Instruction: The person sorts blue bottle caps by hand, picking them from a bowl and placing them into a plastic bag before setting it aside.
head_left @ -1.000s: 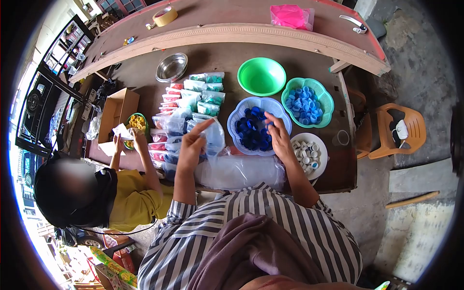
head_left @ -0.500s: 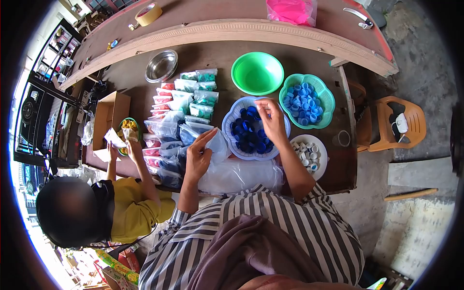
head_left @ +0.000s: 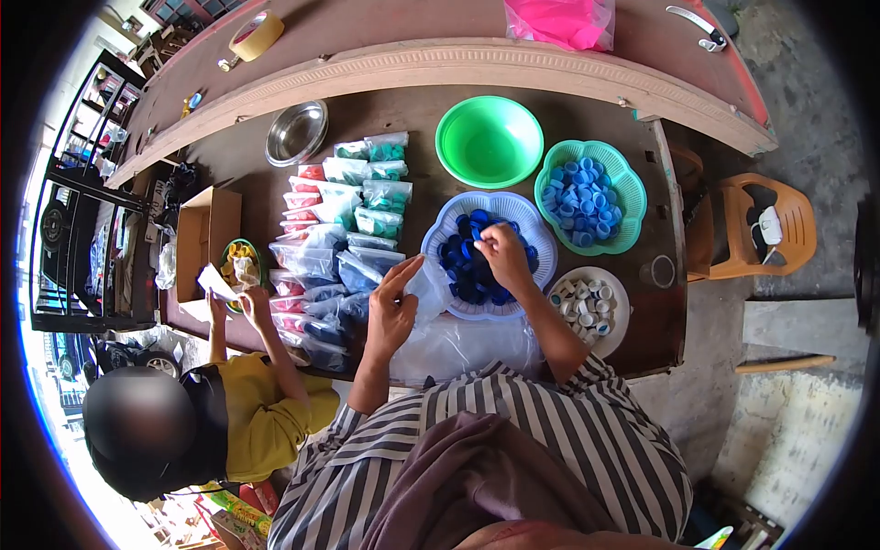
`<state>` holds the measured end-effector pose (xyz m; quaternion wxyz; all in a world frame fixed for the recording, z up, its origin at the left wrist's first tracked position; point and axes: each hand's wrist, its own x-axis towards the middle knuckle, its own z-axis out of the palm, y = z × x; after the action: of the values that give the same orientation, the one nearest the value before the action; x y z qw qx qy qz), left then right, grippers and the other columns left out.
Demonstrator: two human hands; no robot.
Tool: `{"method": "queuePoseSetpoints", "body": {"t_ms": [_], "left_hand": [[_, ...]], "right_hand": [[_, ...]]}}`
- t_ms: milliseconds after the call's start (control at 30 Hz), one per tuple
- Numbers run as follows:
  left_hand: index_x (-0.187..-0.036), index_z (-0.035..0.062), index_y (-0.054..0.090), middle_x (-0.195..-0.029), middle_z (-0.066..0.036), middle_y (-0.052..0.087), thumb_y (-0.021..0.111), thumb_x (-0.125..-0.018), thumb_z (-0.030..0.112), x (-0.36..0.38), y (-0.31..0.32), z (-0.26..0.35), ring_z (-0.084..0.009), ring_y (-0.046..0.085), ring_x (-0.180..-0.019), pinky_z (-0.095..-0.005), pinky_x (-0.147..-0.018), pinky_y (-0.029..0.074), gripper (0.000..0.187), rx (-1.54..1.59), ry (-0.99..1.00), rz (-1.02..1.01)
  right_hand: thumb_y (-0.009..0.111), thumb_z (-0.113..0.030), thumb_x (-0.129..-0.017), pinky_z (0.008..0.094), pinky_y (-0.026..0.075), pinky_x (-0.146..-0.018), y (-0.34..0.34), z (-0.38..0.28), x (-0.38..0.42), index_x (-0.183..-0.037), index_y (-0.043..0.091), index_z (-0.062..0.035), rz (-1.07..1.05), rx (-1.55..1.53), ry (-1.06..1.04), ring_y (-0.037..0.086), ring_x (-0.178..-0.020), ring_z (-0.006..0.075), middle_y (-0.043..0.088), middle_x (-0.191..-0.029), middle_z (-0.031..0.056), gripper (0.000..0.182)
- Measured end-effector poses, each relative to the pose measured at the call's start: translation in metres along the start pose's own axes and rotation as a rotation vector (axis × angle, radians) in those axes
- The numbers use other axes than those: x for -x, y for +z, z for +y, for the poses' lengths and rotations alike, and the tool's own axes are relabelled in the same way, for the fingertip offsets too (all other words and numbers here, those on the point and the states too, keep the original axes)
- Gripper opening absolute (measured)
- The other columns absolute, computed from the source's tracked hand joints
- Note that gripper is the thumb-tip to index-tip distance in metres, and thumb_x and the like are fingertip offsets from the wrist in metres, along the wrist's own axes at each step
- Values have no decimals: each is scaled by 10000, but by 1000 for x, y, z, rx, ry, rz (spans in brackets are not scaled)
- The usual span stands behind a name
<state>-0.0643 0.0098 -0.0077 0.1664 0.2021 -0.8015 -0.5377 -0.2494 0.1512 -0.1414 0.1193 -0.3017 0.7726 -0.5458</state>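
My right hand is over the lavender basket, its fingertips pinched among the dark blue bottle caps piled inside. One of these caps seems to be at the fingertips. Just left of the basket, my left hand grips a clear plastic bag between thumb and fingers, with the bag's mouth toward the basket. Flat on the table's front edge, below the basket, lies a stack of clear plastic bags. Filled bags of red, teal and dark blue caps lie in rows to the left.
A green basin, a teal basket of light blue caps and a plate of white caps surround the basket. A steel bowl stands behind the filled bags. At left, a co-worker handles white paper near a cardboard box.
My right hand has come down from above the basket's rim into the dark blue caps. My left hand still holds the bag in about the same place. The view has shifted slightly.
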Motion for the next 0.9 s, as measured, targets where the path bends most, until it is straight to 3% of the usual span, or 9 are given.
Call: {"method": "queuePoseSetpoints", "body": {"t_ms": [67,133,233,400,467,533,667,800,900], "left_hand": [[-1284,71,623,-1262,-118,634,468,-709,-87,-4,6,-2,-89,488,-617,-234,-578,414,616,-28,13,-5],[-1283,69,623,-1260,-118,634,473,-709,-91,-7,14,-1,-92,482,-604,-236,-571,413,614,-27,6,-21],[-1282,70,623,-1261,-117,633,479,-707,-98,-10,20,3,-92,475,-587,-236,-560,408,616,-42,21,-33],[-1284,71,622,-1266,-118,632,475,-701,-105,-9,16,1,-77,468,-573,-235,-542,400,627,-52,35,-4],[-1284,69,621,-1262,-118,634,474,-699,-105,-6,13,-4,-76,468,-572,-234,-541,399,627,-57,26,4],[-1283,68,621,-1259,-119,636,473,-698,-104,-5,13,-8,-75,467,-572,-233,-540,399,628,-60,23,9],[-1282,69,622,-1255,-116,639,471,-696,-102,-2,12,-6,-80,468,-573,-234,-543,401,629,-64,20,7],[-1282,71,622,-1250,-115,640,474,-699,-95,2,10,-8,-87,470,-573,-238,-550,409,624,-86,56,22],[-1282,66,621,-1249,-119,639,475,-704,-88,5,11,-12,-92,477,-577,-240,-564,420,616,-73,29,35]], "right_hand": [[721,-57,-807,434,467,-813,-14,-67,4,-909,594,-49,137,-63,-73,566,-935,301,570,-1017,114,163],[725,-56,-800,421,455,-857,-22,-104,15,-932,608,-48,266,38,-376,564,-974,313,582,-1062,105,176],[722,-30,-806,379,462,-880,-35,-126,23,-941,646,-54,-214,251,-519,576,-1052,281,602,-1127,89,156],[695,-19,-838,343,488,-844,-30,-98,-1,-989,684,-63,35,-301,-162,615,-956,237,634,-1024,88,159],[695,-18,-817,370,477,-845,-16,-61,-17,-909,681,-60,94,-53,-103,592,-921,272,624,-946,88,101],[668,-29,-817,387,464,-828,10,-14,-23,-840,685,-72,-30,190,-289,572,-875,280,616,-905,88,52],[693,-94,-792,394,439,-799,47,16,-19,-774,691,-106,-92,574,-364,553,-881,276,585,-887,61,21],[702,-78,-787,405,426,-798,42,22,-20,-783,681,-99,-147,553,-230,551,-877,271,584,-898,56,30],[714,-74,-809,401,423,-795,26,7,-17,-862,661,-87,133,77,-273,559,-920,277,599,-984,68,76]]}}
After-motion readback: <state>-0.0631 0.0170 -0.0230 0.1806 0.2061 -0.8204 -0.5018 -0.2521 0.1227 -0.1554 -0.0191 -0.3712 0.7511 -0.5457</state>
